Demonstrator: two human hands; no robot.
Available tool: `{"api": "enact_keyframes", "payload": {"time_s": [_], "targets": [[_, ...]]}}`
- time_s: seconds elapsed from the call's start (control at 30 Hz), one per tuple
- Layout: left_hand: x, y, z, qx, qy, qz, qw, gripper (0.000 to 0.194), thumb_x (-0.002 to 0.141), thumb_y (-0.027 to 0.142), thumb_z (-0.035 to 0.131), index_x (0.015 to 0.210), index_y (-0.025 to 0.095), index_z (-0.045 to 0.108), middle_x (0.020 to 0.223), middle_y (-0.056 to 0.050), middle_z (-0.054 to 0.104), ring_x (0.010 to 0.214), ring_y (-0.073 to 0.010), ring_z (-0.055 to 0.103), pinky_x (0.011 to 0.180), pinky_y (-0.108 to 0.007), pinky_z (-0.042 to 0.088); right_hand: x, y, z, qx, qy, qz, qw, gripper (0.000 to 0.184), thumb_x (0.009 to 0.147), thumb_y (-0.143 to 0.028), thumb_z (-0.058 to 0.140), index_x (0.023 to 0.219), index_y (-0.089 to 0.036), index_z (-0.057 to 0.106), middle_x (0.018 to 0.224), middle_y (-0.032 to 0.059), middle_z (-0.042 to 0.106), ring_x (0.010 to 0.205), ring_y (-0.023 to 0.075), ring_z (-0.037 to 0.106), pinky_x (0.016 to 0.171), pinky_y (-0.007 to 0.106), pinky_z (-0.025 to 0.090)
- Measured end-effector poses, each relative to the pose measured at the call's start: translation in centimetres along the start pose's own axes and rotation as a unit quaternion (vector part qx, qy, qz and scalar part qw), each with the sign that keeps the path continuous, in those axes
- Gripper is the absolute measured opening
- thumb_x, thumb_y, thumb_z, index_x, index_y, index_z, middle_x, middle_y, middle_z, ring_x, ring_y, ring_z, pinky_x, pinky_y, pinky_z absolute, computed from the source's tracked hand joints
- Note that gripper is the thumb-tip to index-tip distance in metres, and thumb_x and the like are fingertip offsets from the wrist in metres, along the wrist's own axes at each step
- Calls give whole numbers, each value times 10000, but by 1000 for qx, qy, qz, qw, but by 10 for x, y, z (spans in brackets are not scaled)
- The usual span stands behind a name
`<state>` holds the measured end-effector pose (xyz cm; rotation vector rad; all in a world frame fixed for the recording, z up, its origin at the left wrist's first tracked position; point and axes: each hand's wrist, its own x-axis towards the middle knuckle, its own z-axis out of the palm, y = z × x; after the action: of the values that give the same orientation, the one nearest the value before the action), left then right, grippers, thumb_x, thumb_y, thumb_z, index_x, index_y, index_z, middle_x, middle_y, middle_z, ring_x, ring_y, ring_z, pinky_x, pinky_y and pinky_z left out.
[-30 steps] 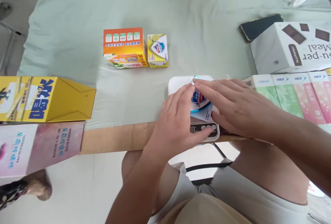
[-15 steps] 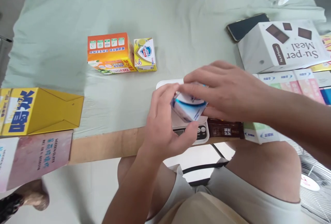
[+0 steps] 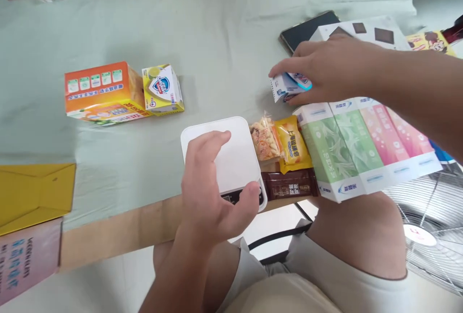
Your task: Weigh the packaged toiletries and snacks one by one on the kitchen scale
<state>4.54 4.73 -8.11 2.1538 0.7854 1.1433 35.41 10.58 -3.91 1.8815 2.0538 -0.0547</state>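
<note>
My right hand (image 3: 325,69) grips a small white and blue soap box (image 3: 287,85) at the right, in front of the white Su-per Meal box (image 3: 394,33). Fingers and palm cover much of the soap box. My left hand (image 3: 213,185) hovers over the white kitchen scale (image 3: 237,156), fingers curved and thumb apart, holding nothing. Right of the scale lie a clear snack packet (image 3: 265,139), a yellow soap packet (image 3: 292,143) and a dark brown wrapped bar (image 3: 289,183). Beside them stands a row of green and pink boxes (image 3: 347,144).
An orange box (image 3: 104,91) and a yellow soap box (image 3: 162,89) stand left of centre. At the left edge are a yellow carton (image 3: 36,197) and a pink box (image 3: 32,260). A phone (image 3: 307,28) lies behind the Su-per Meal box; a fan (image 3: 427,236) is below right.
My right hand has carried the soap box off the scale to the right. My left hand has let go of it and stays over the scale. The view has shifted right.
</note>
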Motion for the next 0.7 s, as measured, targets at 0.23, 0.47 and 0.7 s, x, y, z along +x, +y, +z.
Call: {"api": "enact_keyframes", "payload": {"time_s": [0.23, 0.47, 0.7], "targets": [[6, 4, 9, -4, -8, 14, 1000, 419, 928, 372, 606, 1329, 262, 552, 1192, -102, 648, 1102, -283, 635, 936, -484, 566, -22, 8, 29, 123, 102, -95, 983, 492, 986, -631, 575, 1317, -308, 742, 1354, 71, 724, 1072, 247, 701, 1004, 494, 506], [9, 2, 8, 6, 5, -52, 999, 283, 906, 239, 614, 1187, 232, 587, 1140, -80, 708, 1100, -251, 688, 953, -429, 576, -41, -18, 8, 119, 134, -105, 978, 464, 998, -465, 516, 1390, -293, 694, 1308, 107, 724, 1091, 333, 708, 895, 520, 557], [14, -24, -15, -22, 126, -161, 979, 108, 961, 282, 595, 1064, 250, 605, 1087, -61, 719, 1095, -225, 692, 1023, -414, 564, -9, -82, -31, 145, 138, -152, 968, 492, 967, -446, 530, 1417, -293, 653, 1341, 82, 706, 1029, 306, 717, 857, 473, 564]]}}
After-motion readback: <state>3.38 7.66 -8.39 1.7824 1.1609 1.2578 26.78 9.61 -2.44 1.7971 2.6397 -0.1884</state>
